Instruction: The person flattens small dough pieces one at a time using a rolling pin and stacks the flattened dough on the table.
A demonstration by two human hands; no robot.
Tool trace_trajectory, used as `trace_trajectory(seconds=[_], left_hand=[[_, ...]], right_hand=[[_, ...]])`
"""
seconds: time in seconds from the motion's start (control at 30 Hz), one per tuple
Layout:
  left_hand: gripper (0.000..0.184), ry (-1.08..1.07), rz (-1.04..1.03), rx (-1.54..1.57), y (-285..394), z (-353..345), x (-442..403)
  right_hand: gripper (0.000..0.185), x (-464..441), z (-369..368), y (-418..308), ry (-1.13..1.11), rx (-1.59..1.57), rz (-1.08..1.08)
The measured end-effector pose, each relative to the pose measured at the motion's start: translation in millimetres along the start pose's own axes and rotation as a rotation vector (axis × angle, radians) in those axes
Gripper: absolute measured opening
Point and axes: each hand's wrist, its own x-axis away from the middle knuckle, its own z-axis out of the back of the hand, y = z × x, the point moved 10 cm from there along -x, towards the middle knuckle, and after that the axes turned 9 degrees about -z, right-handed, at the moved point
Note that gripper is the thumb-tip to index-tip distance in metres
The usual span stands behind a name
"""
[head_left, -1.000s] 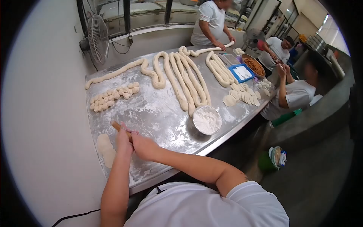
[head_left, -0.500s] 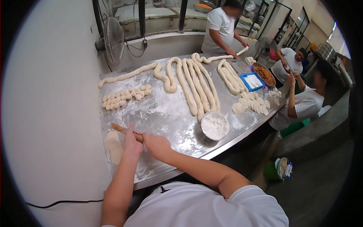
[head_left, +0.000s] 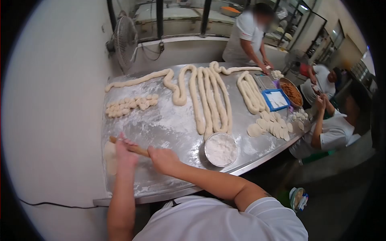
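A wooden rolling pin slants across the near left part of the metal table. My right hand is closed around its right end. Across the pin near its left end lies my left hand, slightly blurred, its fingers curled over the wood. Flattened dough rests on the table just left of my left hand, partly hidden by it. Beyond my hands sits a cluster of small dough balls. A metal bowl of flour stands to the right of my right hand.
Long dough ropes snake over the floured table. Flat dough rounds, a blue-framed scale and a bowl of brown filling lie to the right. One co-worker handles a rope; two others work at the right. A fan hangs left.
My hands and the rolling pin have shifted left and a little lower in view. My left hand has moved toward the pin's left end, away from my right hand. The camera view has turned slightly.
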Motion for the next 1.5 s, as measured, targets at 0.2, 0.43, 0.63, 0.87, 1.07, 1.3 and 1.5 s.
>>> trace_trajectory(seconds=[0.2, 0.43, 0.63, 0.87, 1.07, 1.3, 1.5], left_hand=[[0.015, -0.012, 0.113, -0.037, -36, 3, 10], [0.016, -0.134, 0.134, -0.016, 4, -21, -44], [0.015, -0.113, -0.433, -0.731, 78, -9, -187], [0.028, -0.646, -1.170, -1.859, 38, -93, -207], [0.029, -0.562, -0.940, -2.092, 31, -98, -235], [0.039, -0.668, -0.528, -2.018, 76, -86, -223], [0.042, -0.711, -0.587, -2.025, 51, -42, -214]], right_hand=[[0.029, -9, -13, 5, -0.072, -0.041, -0.013], [0.036, 8, 6, 26, -0.417, -0.391, -0.150], [0.034, -17, 21, 52, -0.215, -0.010, -0.363], [0.032, -36, 32, 73, -0.108, -0.070, -0.499], [0.030, -36, 40, 118, 0.009, -0.031, -0.517], [0.031, -37, 49, 117, -0.018, -0.086, -0.494], [0.031, -38, 40, 105, -0.084, -0.052, -0.450]])
